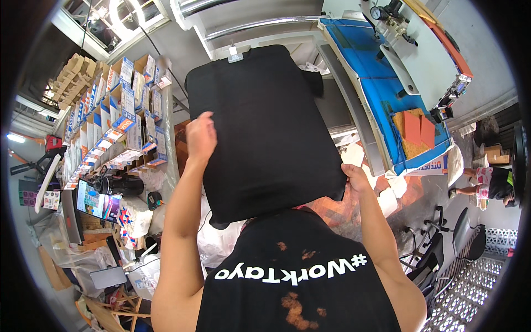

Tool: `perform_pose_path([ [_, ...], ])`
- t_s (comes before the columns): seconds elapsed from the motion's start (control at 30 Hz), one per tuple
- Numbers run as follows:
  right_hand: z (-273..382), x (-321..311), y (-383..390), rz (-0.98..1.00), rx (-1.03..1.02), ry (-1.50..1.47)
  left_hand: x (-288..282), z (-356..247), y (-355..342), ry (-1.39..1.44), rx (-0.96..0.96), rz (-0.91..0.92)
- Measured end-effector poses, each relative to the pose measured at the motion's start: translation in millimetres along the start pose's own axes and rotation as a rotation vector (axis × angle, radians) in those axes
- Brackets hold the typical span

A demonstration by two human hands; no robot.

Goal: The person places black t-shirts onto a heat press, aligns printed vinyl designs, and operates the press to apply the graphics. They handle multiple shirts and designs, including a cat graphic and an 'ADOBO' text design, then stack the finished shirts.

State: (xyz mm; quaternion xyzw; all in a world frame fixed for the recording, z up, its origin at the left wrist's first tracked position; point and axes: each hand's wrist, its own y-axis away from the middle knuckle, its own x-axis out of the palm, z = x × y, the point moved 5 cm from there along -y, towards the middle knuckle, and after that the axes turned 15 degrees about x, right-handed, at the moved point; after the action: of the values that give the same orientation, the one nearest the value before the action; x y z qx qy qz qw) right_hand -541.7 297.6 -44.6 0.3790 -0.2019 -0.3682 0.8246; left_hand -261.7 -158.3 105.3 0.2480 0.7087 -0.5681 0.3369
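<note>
A black T-shirt (pixel 271 127) is spread over a flat platen in front of me, its collar and label at the far end. My left hand (pixel 201 137) rests at the shirt's left edge with the fingers partly extended. It looks open, though the fingertips are hard to make out. By the near right corner, my right hand (pixel 355 178) pinches the shirt's edge, thumb uppermost and the other fingers mostly hidden. One black sleeve hangs out on the far right side.
A blue-covered press table (pixel 381 88) with a pressure gauge (pixel 378 14) stands to the right, bearing reddish pads (pixel 416 130). Cardboard file boxes (pixel 113 110) crowd the left, above a lit screen (pixel 98 200). Office chairs (pixel 462 235) and another person (pixel 492 183) are at far right.
</note>
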Motion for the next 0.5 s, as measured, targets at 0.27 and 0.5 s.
perform_pose_path([
  [0.27,-2.1,15.3,7.5,0.065,0.066,-0.052,-20.2,78.2,219.6,-0.094,-0.798,0.886],
  [0.5,5.7,19.1,9.5,0.207,-0.010,-0.314,2.0,65.3,242.4,0.866,-1.103,0.038],
])
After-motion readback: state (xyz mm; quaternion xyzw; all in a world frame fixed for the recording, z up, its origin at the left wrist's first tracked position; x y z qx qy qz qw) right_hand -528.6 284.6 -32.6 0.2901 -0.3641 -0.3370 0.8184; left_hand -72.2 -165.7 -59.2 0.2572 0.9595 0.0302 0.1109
